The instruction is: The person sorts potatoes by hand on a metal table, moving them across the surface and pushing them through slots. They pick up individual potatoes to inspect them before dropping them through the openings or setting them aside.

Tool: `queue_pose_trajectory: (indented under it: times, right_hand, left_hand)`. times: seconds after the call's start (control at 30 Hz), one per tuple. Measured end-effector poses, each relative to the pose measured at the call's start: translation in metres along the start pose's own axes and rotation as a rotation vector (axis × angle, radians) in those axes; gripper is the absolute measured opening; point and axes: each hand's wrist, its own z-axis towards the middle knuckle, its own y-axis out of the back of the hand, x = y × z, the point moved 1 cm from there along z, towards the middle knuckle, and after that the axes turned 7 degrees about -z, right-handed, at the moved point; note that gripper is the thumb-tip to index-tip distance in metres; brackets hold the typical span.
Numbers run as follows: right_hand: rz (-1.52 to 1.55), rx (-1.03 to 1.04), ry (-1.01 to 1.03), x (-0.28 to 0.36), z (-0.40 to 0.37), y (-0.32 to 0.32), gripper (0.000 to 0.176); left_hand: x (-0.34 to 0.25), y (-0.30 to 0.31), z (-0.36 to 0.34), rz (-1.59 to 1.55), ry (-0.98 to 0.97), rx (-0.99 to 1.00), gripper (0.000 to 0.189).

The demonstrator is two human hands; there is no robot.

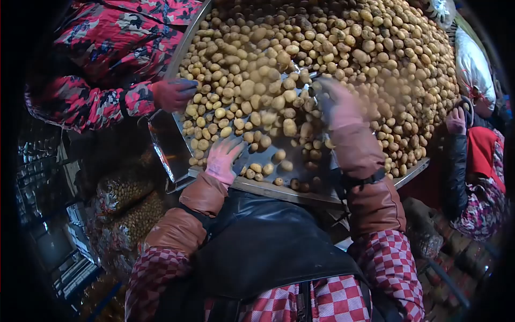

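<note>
Potatoes [289,127] of mixed sizes cover a metal sorting table [271,155], whose bare surface shows near its front edge. At that edge, my left hand [225,158], in a pink glove with grey fingers, lies with its fingers stretched out beside several small potatoes. It holds nothing that I can see. Farther right, my right hand [340,104] reaches over the pile, gloved alike and smeared by motion. Its fingers are too blurred to show whether they grip a potato. Brown sleeve covers reach up both forearms.
At the left, another person's gloved hand [176,94] is at the table rim. A second person's hand [456,121] is at the right, below a white sack [475,70]. Net bags of potatoes [134,214] stand on the floor at lower left.
</note>
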Motion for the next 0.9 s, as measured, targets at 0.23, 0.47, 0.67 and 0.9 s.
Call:
queue_pose_trajectory:
  times: [0.23,0.47,0.67,0.9]
  right_hand:
    - [-0.785,0.084,-0.628,-0.089,-0.024,0.052,0.067]
    - [-0.676,0.034,-0.316,0.032,-0.072,0.009,0.049]
    - [-0.459,0.274,-0.098,0.07,-0.121,-0.04,0.066]
    - [-0.193,0.124,-0.028,0.028,-0.177,-0.01,0.065]
  left_hand:
    - [-0.001,-0.006,-0.001,-0.003,-0.038,-0.063,0.039]
    - [-0.012,0.001,0.003,-0.042,-0.116,-0.148,0.033]
    - [-0.012,0.001,0.0,-0.035,-0.108,-0.113,0.041]
    - [-0.057,0.006,0.023,-0.011,-0.269,0.074,0.058]
